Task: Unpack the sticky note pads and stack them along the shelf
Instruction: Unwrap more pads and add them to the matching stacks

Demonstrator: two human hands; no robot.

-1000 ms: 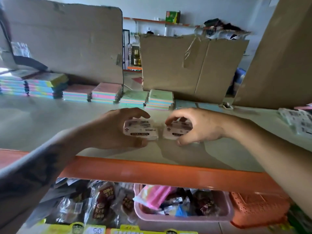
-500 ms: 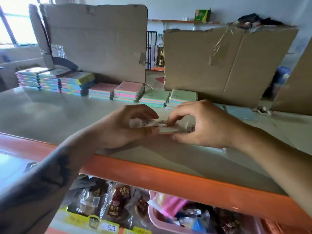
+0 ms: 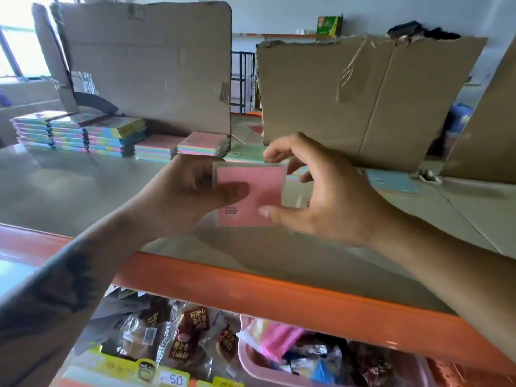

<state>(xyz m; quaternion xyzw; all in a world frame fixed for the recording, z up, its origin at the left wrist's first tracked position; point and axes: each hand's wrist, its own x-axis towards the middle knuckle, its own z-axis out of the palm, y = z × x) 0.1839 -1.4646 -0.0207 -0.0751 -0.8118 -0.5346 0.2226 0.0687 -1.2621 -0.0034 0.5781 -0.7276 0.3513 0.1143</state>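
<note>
Both hands (image 3: 268,196) half-hide pink pad (image 3: 259,191).

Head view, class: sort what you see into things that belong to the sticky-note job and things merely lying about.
Job:
pink pad
left hand
right hand
stacked pads
shelf

Lying about:
cardboard sheets
snack packets
pink basket

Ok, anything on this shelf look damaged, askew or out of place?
The cardboard backing is rough: the right sheet has a ragged, torn top edge and loose clear tape hanging off it, and the left sheet is torn at its lower right corner. A light blue pad lies alone, apart from the neat stacks.
</note>
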